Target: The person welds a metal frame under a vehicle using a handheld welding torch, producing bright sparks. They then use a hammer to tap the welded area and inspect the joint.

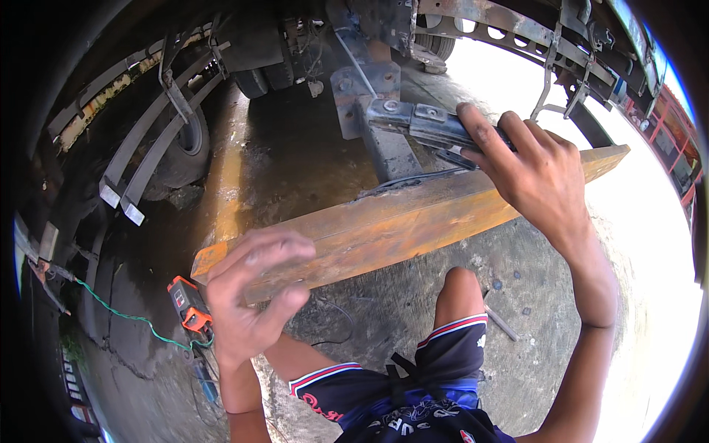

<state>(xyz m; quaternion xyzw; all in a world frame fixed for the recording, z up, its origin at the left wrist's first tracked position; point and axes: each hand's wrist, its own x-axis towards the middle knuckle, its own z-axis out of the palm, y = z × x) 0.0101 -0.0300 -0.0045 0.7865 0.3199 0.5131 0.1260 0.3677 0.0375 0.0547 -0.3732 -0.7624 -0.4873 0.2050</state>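
My right hand (535, 162) is wrapped round a black welding electrode holder (443, 127). A thin grey electrode (356, 63) sticks up from its jaws, in front of a steel plate with bolt holes (388, 77). Below the holder, a dark square steel post (394, 151) meets a long rusty steel beam (391, 229), which slants across in front of me. Over the beam's left end my left hand (251, 284) hangs with thumb and fingers apart, holding nothing. Whether it touches the beam I cannot tell.
On the ground at left stands an orange and black box-shaped machine (190, 304), with a green cable (125, 316) beside it. A truck wheel (185, 151) and curved metal brackets (151, 148) are at far left. A short rod (502, 323) lies by my knee.
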